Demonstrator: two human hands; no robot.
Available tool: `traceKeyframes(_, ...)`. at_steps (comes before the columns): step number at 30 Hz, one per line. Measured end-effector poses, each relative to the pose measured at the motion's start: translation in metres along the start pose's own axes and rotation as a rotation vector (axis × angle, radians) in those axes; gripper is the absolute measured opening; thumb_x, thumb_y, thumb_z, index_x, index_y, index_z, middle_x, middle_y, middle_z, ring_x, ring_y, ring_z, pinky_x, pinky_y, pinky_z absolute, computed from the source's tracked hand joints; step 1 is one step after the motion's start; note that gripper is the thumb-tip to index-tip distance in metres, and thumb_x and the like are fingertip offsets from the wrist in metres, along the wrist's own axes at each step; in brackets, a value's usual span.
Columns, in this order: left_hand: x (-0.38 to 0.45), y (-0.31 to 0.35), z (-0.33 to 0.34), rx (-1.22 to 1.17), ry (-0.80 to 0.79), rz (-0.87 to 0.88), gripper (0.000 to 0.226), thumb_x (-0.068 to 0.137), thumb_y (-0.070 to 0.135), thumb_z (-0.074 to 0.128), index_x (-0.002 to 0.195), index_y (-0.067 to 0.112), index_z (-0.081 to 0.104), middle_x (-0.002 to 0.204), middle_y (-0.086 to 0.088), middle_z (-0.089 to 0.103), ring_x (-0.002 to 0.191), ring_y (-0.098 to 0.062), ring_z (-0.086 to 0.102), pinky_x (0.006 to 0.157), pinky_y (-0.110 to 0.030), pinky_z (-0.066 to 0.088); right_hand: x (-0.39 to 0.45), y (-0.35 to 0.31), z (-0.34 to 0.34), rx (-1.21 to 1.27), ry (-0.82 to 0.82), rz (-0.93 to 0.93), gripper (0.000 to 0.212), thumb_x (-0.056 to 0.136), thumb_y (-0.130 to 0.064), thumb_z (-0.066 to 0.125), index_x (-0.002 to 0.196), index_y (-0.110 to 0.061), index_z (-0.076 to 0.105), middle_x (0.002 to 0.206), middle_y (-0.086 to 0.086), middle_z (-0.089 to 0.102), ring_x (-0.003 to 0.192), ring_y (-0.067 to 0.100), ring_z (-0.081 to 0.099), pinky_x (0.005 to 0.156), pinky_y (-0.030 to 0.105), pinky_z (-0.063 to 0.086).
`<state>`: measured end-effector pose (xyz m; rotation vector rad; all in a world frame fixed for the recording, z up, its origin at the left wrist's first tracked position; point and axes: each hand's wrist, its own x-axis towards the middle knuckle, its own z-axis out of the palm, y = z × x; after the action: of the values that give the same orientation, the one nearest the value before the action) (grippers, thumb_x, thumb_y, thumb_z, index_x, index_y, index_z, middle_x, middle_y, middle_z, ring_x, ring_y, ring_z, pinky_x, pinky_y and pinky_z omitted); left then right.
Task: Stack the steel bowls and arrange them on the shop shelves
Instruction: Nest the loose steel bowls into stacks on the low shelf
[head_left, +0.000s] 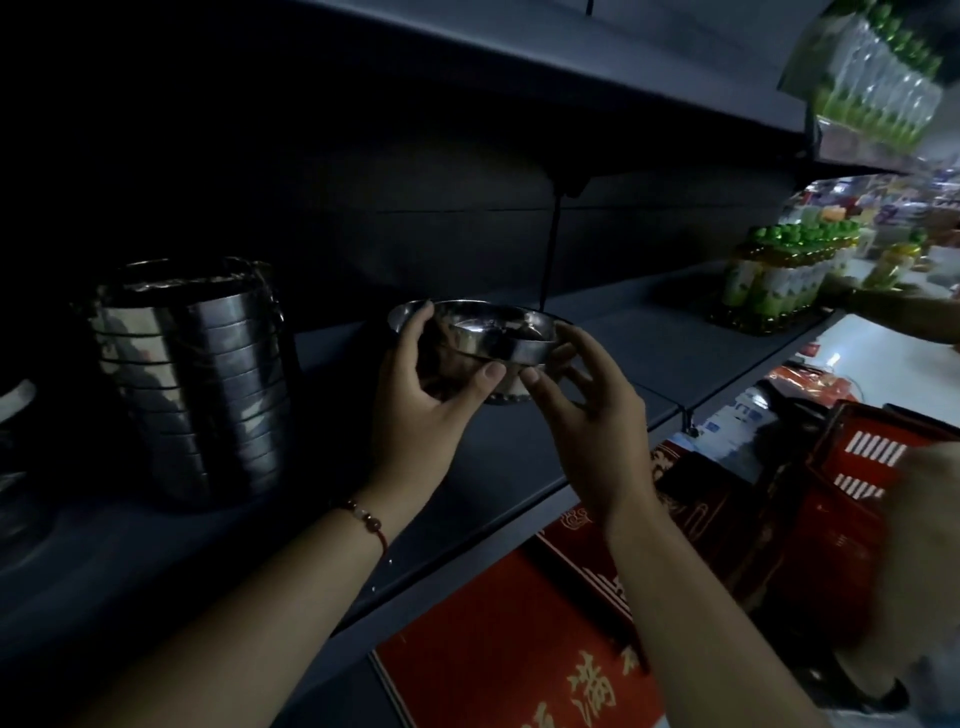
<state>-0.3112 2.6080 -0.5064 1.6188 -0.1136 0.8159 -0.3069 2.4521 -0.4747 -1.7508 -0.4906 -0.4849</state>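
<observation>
Head view, step: I am holding a small pile of bowls over the dark shelf. I think this is the part where I put a short pile down, or take it over to the big one.

Head view, bowls: They are shiny steel. One sits inside another. I cannot tell how many there are. They are in the air, just above the shelf, in the middle of the picture.

Head view, left hand: My fingers curl round the far left rim. My thumb presses on the near side. It grips the bowls.

Head view, right hand: My thumb and first finger pinch the near right side, low down. My other fingers bend loosely round the right edge.

Head view, tall stack: A big pile of steel bowls stands on the same shelf, to the left, near my hands but not touching them.

Head view, next move: I think I have to keep the bowls flat so they do not slip apart. Then I lower them straight down, or slide them left and set them on the tall stack. The tall stack looks high, so it may wobble.

Head view, other things: Bottles with green caps stand far along the shelf on the right. A red basket and a red box are below. It is very dark here.
</observation>
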Motion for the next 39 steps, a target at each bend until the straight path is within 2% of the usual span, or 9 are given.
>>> traceKeyframes(5, 0.023, 0.0, -0.002, 0.092, 0.106, 0.062, 0.071, 0.073, 0.067, 0.073, 0.133, 0.065, 0.034, 0.142, 0.01, 0.053, 0.13, -0.009, 0.052, 0.104, -0.04, 0.049, 0.032, 0.006, 0.015, 0.116, -0.032, -0.133, 0.04, 0.09, -0.012, 0.068, 0.122, -0.033, 0.058, 0.124, -0.022, 0.058, 0.128, -0.009, 0.046, 0.093, 0.008, 0.047)
traceKeyframes(8, 0.039, -0.002, -0.003, 0.129, 0.161, 0.073, 0.076, 0.075, 0.059, 0.072, 0.141, 0.05, 0.036, 0.134, 0.02, 0.053, 0.125, 0.003, 0.051, 0.102, -0.022, 0.045, 0.058, 0.012, 0.03, 0.103, -0.038, -0.139, 0.043, 0.09, -0.015, 0.069, 0.127, -0.031, 0.057, 0.145, -0.014, 0.048, 0.145, 0.008, 0.03, 0.102, 0.014, 0.045)
traceKeyframes(11, 0.057, -0.014, -0.005, 0.162, 0.218, 0.059, 0.084, 0.075, 0.062, 0.071, 0.147, 0.037, 0.036, 0.133, 0.025, 0.047, 0.128, 0.007, 0.045, 0.101, -0.016, 0.038, 0.075, 0.021, 0.052, 0.183, -0.035, -0.112, 0.037, 0.09, -0.015, 0.069, 0.12, -0.034, 0.058, 0.122, -0.015, 0.063, 0.132, 0.011, 0.049, 0.101, 0.038, 0.051)
traceKeyframes(17, 0.071, -0.046, -0.009, 0.2, 0.215, -0.021, 0.069, 0.085, 0.042, 0.074, 0.145, 0.032, 0.041, 0.111, 0.038, 0.054, 0.112, 0.017, 0.052, 0.09, -0.003, 0.038, 0.091, 0.049, 0.076, 0.086, -0.059, -0.099, 0.037, 0.09, -0.014, 0.068, 0.112, -0.04, 0.054, 0.094, -0.018, 0.064, 0.092, -0.004, 0.063, 0.08, 0.017, 0.052)
traceKeyframes(21, 0.067, -0.059, -0.015, 0.325, 0.144, -0.102, 0.062, 0.088, 0.042, 0.071, 0.143, 0.035, 0.045, 0.114, 0.028, 0.059, 0.115, 0.004, 0.057, 0.095, -0.017, 0.045, 0.092, 0.064, 0.072, -0.117, -0.14, -0.029, 0.036, 0.091, -0.025, 0.068, 0.124, -0.031, 0.055, 0.093, -0.033, 0.058, 0.082, -0.015, 0.057, 0.067, 0.002, 0.038)
traceKeyframes(23, 0.063, -0.059, -0.017, 0.39, 0.107, -0.108, 0.065, 0.088, 0.042, 0.07, 0.146, 0.038, 0.04, 0.123, 0.023, 0.06, 0.117, 0.001, 0.057, 0.098, -0.023, 0.048, 0.087, 0.068, 0.068, -0.169, -0.208, 0.005, 0.051, 0.093, -0.028, 0.065, 0.139, -0.035, 0.045, 0.12, -0.033, 0.055, 0.105, -0.009, 0.056, 0.081, 0.006, 0.038)
traceKeyframes(26, 0.057, -0.051, -0.023, 0.521, 0.028, -0.097, 0.067, 0.091, 0.046, 0.064, 0.15, 0.04, 0.034, 0.141, 0.015, 0.055, 0.127, -0.006, 0.052, 0.102, -0.031, 0.048, 0.083, 0.065, 0.062, -0.271, -0.347, 0.003, 0.073, 0.093, -0.03, 0.061, 0.153, -0.037, 0.02, 0.156, -0.005, 0.037, 0.144, 0.015, 0.033, 0.105, 0.025, 0.035)
traceKeyframes(29, 0.043, -0.031, -0.03, 0.719, -0.084, -0.093, 0.067, 0.094, 0.048, 0.059, 0.153, 0.033, 0.031, 0.159, 0.005, 0.035, 0.143, -0.016, 0.037, 0.113, -0.033, 0.036, 0.072, 0.051, 0.052, -0.487, -0.466, -0.069, 0.08, 0.094, -0.033, 0.059, 0.157, -0.03, 0.009, 0.161, 0.003, 0.026, 0.148, 0.023, 0.024, 0.115, 0.041, 0.033)
traceKeyframes(39, -0.075, 0.061, -0.107, 1.22, -0.435, -0.109, 0.073, 0.096, 0.063, 0.043, 0.158, 0.036, 0.013, 0.167, 0.001, 0.008, 0.151, -0.021, 0.019, 0.118, -0.038, 0.021, -0.028, -0.034, 0.026, -0.945, -0.797, -0.25, 0.072, 0.099, -0.056, 0.033, 0.157, -0.029, -0.001, 0.165, 0.003, -0.005, 0.152, 0.026, -0.005, 0.123, 0.039, 0.002)
